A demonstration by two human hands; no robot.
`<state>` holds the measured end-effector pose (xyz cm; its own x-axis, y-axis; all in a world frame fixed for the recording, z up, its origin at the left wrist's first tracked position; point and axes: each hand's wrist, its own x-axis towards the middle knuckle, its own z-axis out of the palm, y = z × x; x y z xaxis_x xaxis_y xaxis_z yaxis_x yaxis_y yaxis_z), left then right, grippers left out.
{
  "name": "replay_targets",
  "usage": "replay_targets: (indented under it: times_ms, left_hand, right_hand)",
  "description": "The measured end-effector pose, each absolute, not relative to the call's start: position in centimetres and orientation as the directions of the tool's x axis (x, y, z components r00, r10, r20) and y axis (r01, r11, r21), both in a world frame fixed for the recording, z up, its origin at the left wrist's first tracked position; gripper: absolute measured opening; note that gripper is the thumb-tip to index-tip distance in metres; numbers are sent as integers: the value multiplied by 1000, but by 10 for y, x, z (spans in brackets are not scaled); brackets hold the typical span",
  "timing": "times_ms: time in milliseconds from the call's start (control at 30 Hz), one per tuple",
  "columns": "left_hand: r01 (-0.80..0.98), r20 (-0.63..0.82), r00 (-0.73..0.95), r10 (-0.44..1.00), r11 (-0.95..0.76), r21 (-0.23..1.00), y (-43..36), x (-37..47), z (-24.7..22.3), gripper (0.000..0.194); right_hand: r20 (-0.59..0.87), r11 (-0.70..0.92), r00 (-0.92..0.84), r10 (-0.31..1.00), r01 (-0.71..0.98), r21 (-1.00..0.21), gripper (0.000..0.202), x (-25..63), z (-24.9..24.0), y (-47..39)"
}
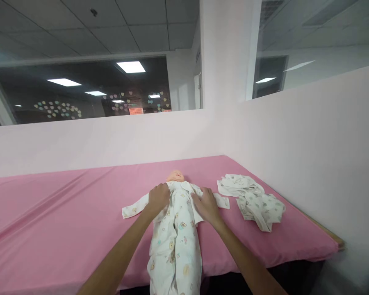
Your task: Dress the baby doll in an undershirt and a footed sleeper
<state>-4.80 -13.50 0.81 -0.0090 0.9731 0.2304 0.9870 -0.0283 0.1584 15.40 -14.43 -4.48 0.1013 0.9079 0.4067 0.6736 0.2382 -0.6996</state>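
A baby doll (176, 176) lies on its back on a pink-covered table, with only its head showing above the clothing. Over its body is a white printed garment (183, 225), whose long legs hang past the table's front edge. The sleeves spread out to both sides. My left hand (158, 198) is closed on the garment at the doll's left-of-view shoulder. On the other side of the chest, my right hand (206, 205) has its thumb and fingers closed on the garment's front edge near the collar.
Two crumpled white cloths, one plain-looking (240, 185) and one with a green print (261, 208), lie right of the doll. The pink cover (64, 229) has folds at left. White walls with windows stand behind and at right.
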Motion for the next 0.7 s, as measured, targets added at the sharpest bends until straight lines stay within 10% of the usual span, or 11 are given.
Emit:
replay_targets:
  times_ms: [500,700]
  left_hand:
    - [905,50,-355,934,330,269,-106,-213,-41,24]
    - [944,234,-274,933,214,252,-103,-168,-36,32]
  right_hand:
    - [121,-77,134,984,918,-389,19,217,-11,-60]
    - [277,208,-144,950,953,-219,33,134,14,-68]
